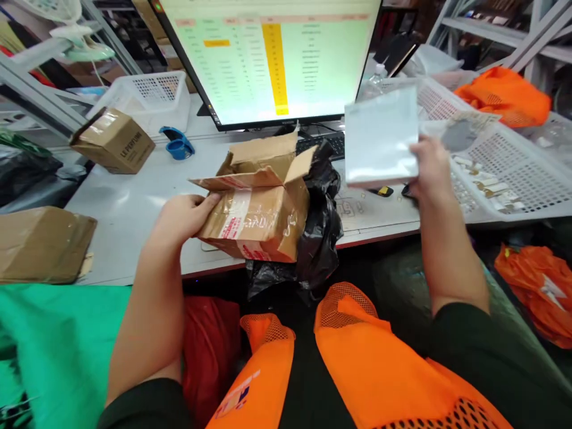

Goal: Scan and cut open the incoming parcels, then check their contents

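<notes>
My left hand (187, 215) grips the left side of an open cardboard box (263, 217), its thumb over the near edge. The box's flaps stand up, and clear tape with red print runs down its front. My right hand (431, 164) holds up a flat, white, square package (379, 137) by its right edge, above the desk. What the package contains cannot be made out. A crumpled black plastic bag (319, 220) lies against the box's right side and hangs over the desk edge. A keyboard (337, 145) shows partly behind the bag.
A monitor (277, 65) stands at the back of the desk. On the left are a closed carton (118, 143), a blue tape dispenser (179, 145) and another carton (42, 244). White baskets (531, 167) with small items fill the right side. Orange bags (536, 292) lie at lower right.
</notes>
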{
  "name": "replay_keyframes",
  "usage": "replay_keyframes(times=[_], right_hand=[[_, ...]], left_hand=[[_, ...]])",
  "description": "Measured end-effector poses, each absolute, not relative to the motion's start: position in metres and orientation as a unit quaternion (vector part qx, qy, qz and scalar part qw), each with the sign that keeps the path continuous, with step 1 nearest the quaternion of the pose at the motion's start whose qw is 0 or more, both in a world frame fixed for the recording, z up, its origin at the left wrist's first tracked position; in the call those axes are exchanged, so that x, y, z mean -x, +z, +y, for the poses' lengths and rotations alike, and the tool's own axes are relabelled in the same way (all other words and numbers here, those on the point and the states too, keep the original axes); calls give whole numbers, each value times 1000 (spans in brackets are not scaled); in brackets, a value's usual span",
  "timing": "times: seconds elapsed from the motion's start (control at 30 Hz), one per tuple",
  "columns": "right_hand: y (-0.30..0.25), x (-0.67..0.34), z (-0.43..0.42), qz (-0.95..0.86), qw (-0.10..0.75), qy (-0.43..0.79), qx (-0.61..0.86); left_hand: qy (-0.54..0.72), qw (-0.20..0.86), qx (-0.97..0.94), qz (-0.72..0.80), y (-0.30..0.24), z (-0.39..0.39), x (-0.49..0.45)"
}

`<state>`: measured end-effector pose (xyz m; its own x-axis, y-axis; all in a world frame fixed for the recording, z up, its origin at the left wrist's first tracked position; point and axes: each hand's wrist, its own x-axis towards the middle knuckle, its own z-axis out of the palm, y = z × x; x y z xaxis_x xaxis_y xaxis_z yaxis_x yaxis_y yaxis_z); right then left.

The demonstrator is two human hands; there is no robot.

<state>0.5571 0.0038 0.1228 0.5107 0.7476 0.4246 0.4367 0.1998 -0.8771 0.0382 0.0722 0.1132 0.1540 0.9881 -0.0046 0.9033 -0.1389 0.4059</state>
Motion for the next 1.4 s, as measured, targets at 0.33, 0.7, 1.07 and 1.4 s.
replay_keyframes(times=[0.33, 0.7, 1.07, 1.4], right_hand=[[98, -457, -31, -722, 414, -3, 554], [133, -342, 34, -969, 114, 52, 211], [146, -324, 39, -976, 69, 21, 204], [151, -326, 45, -981, 57, 24, 181]], left_hand=[[230, 6, -678, 698, 114, 17, -40], [363, -35, -766, 529, 55, -17, -77], [303, 76, -816, 487, 89, 20, -69], [270, 64, -862, 423, 98, 47, -65]])
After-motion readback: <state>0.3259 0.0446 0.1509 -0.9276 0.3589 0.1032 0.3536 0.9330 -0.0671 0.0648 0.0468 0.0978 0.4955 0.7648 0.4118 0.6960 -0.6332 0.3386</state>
